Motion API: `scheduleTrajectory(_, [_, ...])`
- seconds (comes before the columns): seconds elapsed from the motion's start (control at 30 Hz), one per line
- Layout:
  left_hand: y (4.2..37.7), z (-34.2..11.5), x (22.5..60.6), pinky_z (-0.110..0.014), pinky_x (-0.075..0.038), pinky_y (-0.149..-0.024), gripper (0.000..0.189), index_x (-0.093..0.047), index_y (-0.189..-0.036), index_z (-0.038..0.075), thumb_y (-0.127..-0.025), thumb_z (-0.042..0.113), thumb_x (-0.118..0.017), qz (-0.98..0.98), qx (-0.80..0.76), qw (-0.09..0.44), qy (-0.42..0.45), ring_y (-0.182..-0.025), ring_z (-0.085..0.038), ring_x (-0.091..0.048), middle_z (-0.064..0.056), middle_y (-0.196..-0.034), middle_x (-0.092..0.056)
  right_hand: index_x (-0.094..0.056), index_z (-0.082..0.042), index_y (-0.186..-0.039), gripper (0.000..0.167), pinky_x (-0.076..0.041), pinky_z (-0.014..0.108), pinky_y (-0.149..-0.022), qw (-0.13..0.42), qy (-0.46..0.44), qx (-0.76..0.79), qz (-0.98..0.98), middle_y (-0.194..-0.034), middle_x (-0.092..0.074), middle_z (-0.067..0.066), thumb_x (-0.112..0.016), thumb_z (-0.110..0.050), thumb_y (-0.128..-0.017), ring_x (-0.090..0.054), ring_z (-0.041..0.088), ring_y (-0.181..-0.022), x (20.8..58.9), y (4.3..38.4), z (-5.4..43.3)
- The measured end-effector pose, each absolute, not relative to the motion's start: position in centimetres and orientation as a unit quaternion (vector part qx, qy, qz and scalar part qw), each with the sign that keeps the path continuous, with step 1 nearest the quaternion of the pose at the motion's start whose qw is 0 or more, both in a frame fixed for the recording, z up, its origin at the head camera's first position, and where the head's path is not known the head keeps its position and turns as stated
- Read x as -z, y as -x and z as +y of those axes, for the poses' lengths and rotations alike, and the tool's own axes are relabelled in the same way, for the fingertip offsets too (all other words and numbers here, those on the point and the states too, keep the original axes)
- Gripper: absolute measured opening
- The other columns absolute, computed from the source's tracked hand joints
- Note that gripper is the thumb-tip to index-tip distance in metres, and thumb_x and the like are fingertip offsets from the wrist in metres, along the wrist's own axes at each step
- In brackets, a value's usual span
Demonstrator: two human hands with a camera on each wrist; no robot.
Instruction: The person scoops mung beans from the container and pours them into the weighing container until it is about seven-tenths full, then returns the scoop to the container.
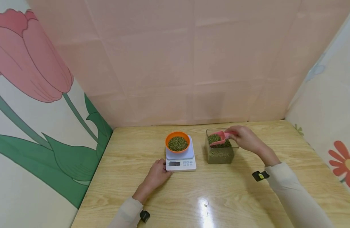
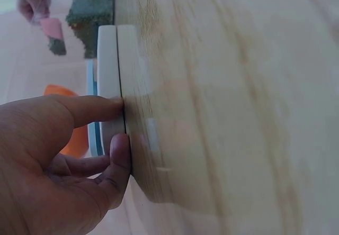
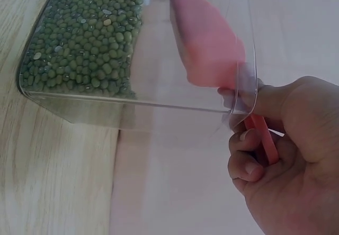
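Observation:
My right hand (image 1: 244, 137) grips the handle of a pink scoop (image 1: 222, 136), whose head is inside the upper part of a clear container (image 1: 220, 157). In the right wrist view the scoop (image 3: 209, 44) shows through the clear wall, apart from the green mung beans (image 3: 85, 39). Green beans show at the scoop's mouth (image 2: 57, 46) in the left wrist view. My left hand (image 1: 157, 174) holds the front left corner of a white kitchen scale (image 1: 181, 168), thumb and fingers at its edge (image 2: 108, 81). On the scale stands an orange bowl (image 1: 167, 141) holding mung beans (image 1: 177, 144).
The scale's small display (image 1: 174, 163) is too small to read. Wood-grain table (image 1: 135, 148) surrounds both things, and the container stands a short way right of the scale. Behind the table rises a pink covered wall (image 1: 152, 79); flower-painted walls flank both sides.

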State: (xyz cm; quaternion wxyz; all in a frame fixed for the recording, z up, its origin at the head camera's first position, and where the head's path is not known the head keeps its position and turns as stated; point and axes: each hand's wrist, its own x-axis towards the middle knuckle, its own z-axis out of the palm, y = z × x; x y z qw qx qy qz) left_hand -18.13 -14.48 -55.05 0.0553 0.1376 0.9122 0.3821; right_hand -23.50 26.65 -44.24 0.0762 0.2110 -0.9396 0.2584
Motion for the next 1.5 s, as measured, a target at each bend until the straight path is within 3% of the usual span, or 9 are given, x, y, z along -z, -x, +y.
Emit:
scheduleTrajectory(0.87, [18.10,-14.52,54.97,-0.021,-0.051,-0.069,0.041,-0.062,-0.121,-0.008,-0.091,0.012,-0.083,0.913,-0.380,0.055,-0.139,-0.085,-0.014,-0.057,-0.010,-0.100,-0.059,-0.074,0.004,-0.121,0.023,-0.056,0.039,-0.077,0.087,-0.190,-0.295,-0.932,-0.109,-0.079,0.021,-0.066,-0.010,-0.105,-0.070,0.019,-0.085,45.10,23.23,27.49])
scheduleTrajectory(1.13, [18.02,-14.53,54.99,-0.021,-0.052,-0.070,0.041,-0.062,-0.120,-0.008,-0.091,0.012,-0.083,0.913,-0.379,0.055,-0.140,-0.085,-0.013,-0.058,-0.011,-0.101,-0.060,-0.073,0.006,-0.123,0.025,-0.057,0.053,-0.084,0.093,-0.178,-0.302,-0.932,-0.115,-0.076,0.027,-0.064,-0.009,-0.106,-0.073,0.039,-0.101,44.76,22.77,27.57])
scheduleTrajectory(1.5, [18.01,-14.49,54.91,-0.021,-0.052,-0.069,0.042,-0.061,-0.122,-0.008,-0.091,0.012,-0.083,0.912,-0.381,0.057,-0.141,-0.085,-0.013,-0.059,-0.011,-0.101,-0.060,-0.072,0.006,-0.125,0.027,-0.055,0.041,-0.076,0.085,-0.165,-0.303,-0.935,-0.116,-0.075,0.027,-0.064,-0.011,-0.107,-0.071,0.031,-0.095,44.56,22.52,27.53])
